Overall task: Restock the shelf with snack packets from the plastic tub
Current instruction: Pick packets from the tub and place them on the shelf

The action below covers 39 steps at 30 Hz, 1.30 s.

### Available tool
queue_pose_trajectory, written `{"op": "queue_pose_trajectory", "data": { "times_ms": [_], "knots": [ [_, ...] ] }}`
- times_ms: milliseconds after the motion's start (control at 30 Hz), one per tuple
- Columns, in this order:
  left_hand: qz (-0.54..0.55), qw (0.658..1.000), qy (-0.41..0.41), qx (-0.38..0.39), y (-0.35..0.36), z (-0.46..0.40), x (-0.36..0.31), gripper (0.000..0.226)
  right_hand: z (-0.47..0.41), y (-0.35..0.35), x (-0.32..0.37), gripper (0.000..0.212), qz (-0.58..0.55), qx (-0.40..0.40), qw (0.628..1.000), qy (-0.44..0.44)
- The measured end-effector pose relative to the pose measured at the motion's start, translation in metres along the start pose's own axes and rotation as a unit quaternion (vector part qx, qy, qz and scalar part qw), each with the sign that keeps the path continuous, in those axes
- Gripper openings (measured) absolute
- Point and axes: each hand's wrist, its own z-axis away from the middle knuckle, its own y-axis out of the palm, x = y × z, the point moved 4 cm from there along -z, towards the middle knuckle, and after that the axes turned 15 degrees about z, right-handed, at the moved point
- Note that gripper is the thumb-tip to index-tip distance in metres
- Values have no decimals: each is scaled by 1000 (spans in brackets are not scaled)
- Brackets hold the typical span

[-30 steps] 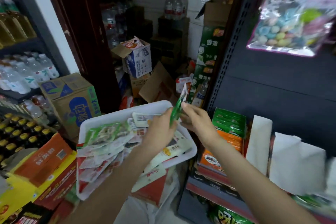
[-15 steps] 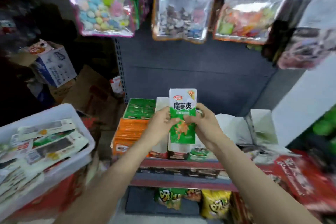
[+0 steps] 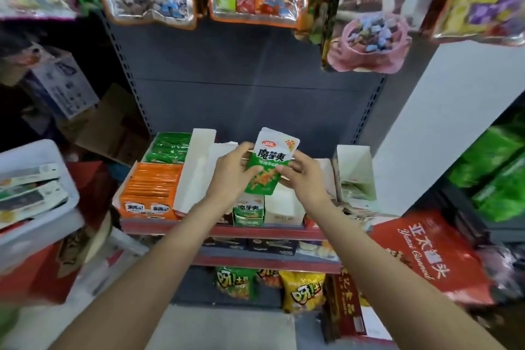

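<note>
1. My left hand (image 3: 231,172) and right hand (image 3: 305,176) both pinch one green-and-white snack packet (image 3: 268,163), held upright between them
2. Just below my hands, an open display box (image 3: 248,210) on the shelf (image 3: 227,231) holds matching packets
3. The white plastic tub (image 3: 39,156) sits far to my left

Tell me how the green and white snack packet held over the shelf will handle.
The green and white snack packet is probably floppy: its top corner curls. It seems light, since the left hand and right hand only pinch its edges. Its glossy film may be slippery.
</note>
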Motion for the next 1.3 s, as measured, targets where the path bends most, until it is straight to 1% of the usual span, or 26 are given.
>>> {"op": "queue_pose_trajectory", "data": {
  "times_ms": [67,133,233,400,467,500,533,567,600,633,667,733,800,867,933,1033,1100,1167,1233,1300],
  "knots": [
    [2,1000,3,-14,-8,-2,5,30,-6,10,-5,30,-12,6,1000,-8],
    [-9,1000,0,-24,-13,-5,15,23,-12,19,-12,30,-18,18,1000,-10],
    [-18,999,-18,-31,-13,-8,31,18,-19,30,-26,32,-11,32,999,0],
    [-18,998,-64,-8,-3,-13,56,17,-25,35,-55,46,15,29,999,43],
    [-11,997,-79,4,0,-13,66,12,-25,36,-61,43,28,20,998,51],
    [-11,996,-86,10,0,-13,70,11,-25,36,-63,35,38,18,998,55],
    [-12,995,-93,16,1,-13,75,12,-25,37,-64,29,65,17,996,58],
    [-17,994,-103,24,0,-13,80,11,-25,39,-66,27,103,17,993,52],
    [-20,993,-113,30,-1,-12,85,13,-25,41,-68,32,153,19,987,42],
    [-25,992,-122,34,-3,-11,89,20,-26,44,-70,36,201,22,979,31],
    [-27,991,-125,36,-5,-10,93,27,-26,47,-71,34,244,28,969,22],
    [-27,994,-105,27,-10,-9,93,32,-28,50,-70,25,307,35,951,-1],
    [-34,997,-70,23,-16,-7,89,28,-28,53,-70,21,347,39,937,-15],
    [-57,996,-53,53,-17,-6,89,18,-27,55,-71,20,383,60,922,-17],
    [-100,989,-64,91,-15,-6,96,10,-26,57,-74,17,403,90,911,-10],
    [-134,977,-101,130,-7,-5,104,11,-23,53,-68,17,361,106,926,-13],
    [-122,974,-119,148,-3,-4,106,12,-22,52,-64,14,358,130,924,-22],
    [-89,975,-139,148,-5,-3,105,15,-24,52,-64,14,382,162,910,-24],
    [-67,976,-148,144,-8,-2,102,21,-27,51,-64,15,393,191,900,-3],
    [-65,975,-150,151,-10,0,98,25,-29,49,-62,17,375,234,897,27]
  ]
}}
